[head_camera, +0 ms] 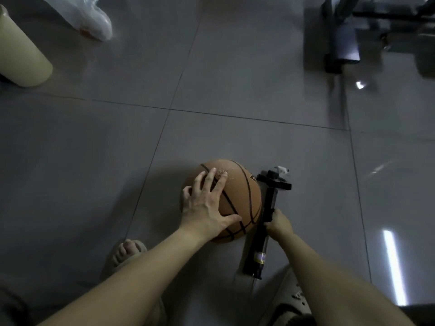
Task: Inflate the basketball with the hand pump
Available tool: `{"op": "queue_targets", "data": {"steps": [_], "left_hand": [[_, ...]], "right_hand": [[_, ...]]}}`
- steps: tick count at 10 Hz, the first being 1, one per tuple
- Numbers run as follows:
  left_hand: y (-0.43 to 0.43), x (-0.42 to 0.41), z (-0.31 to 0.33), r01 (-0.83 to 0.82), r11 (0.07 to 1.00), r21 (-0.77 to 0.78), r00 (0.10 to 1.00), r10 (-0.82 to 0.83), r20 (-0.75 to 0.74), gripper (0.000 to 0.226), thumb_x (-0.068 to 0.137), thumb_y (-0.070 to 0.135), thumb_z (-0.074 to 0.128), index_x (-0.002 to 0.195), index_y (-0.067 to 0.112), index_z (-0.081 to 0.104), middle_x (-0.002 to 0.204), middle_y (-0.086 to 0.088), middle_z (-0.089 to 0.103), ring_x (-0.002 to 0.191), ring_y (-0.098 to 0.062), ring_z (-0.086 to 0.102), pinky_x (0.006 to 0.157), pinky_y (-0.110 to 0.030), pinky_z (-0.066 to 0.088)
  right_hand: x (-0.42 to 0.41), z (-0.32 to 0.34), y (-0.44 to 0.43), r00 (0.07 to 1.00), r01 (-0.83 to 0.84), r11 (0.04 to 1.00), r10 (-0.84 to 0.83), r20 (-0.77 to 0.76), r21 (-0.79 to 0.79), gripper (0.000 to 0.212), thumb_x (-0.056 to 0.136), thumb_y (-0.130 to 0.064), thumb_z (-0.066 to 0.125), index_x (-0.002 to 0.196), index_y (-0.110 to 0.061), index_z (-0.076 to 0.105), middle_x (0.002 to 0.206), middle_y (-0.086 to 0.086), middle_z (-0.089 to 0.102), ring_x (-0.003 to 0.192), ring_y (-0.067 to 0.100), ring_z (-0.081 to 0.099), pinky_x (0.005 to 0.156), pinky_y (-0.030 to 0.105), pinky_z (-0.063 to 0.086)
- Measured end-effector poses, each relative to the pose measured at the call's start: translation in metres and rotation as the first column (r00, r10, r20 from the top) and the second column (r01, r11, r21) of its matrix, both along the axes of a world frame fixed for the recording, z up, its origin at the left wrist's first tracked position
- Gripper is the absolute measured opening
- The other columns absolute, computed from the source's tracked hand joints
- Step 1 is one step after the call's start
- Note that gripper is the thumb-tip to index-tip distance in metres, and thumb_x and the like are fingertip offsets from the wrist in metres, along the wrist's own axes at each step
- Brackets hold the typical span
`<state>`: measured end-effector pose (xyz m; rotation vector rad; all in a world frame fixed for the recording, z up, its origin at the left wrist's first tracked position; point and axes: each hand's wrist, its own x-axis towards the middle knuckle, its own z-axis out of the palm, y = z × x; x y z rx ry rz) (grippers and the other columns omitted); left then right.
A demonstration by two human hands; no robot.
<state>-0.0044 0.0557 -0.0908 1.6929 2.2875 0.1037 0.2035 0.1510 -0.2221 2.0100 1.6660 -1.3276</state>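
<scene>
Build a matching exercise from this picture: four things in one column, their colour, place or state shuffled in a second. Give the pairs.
1 basketball
2 hand pump
3 left hand
4 plastic bag

a white, at top left
b black, gripped by right hand
c orange-brown
d spread on the basketball

Pairs: 1-c, 2-b, 3-d, 4-a

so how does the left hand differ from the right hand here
The left hand lies spread over the basketball, fingers straight and apart; the right hand is curled round the barrel of the hand pump. The left hand shows its whole back; the right hand looks smaller, bunched into a fist shape. Both are bare, and each touches one thing.
</scene>
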Motion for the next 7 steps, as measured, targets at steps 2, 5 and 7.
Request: {"op": "queue_targets", "data": {"steps": [2,5,7], "left_hand": [[0.002,0.006,0.011,-0.11,0.994,-0.01,0.987,0.11,0.116,0.111,0.074,0.078,0.062,0.161,0.033,0.008,0.168,-0.005,0.001,0.153,-0.03,0.002,0.122,-0.053,0.017],[0.007,0.014,0.037,-0.031,0.981,-0.189,0.986,0.062,0.158,0.109,0.078,0.069,0.067,0.16,0.033,0.007,0.168,-0.007,0.003,0.154,-0.032,0.002,0.121,-0.053,0.02],[0.028,-0.008,0.067,0.013,0.964,-0.265,0.992,0.021,0.126,0.109,0.077,0.077,0.061,0.16,0.027,0.014,0.168,-0.01,0.01,0.154,-0.03,0.006,0.123,-0.049,0.015]], "right_hand": [[-0.023,0.07,0.011,0.818,0.39,0.919,-0.315,-0.482,0.059,0.04,0.099,-0.045,0.054,0.124,-0.015,0.061,0.113,0.002,0.065,0.108,0.026,0.061,0.089,0.041,0.052],[-0.033,0.119,0.001,0.961,0.074,0.986,-0.031,-0.275,0.146,0.054,0.097,-0.042,0.057,0.143,-0.015,0.05,0.133,0.007,0.061,0.119,0.028,0.058,0.099,0.046,0.05],[-0.019,0.156,0.03,0.977,0.087,0.988,-0.06,-0.204,0.128,0.047,0.097,-0.044,0.056,0.126,-0.007,0.06,0.116,0.011,0.065,0.101,0.027,0.061,0.088,0.039,0.051]]}}
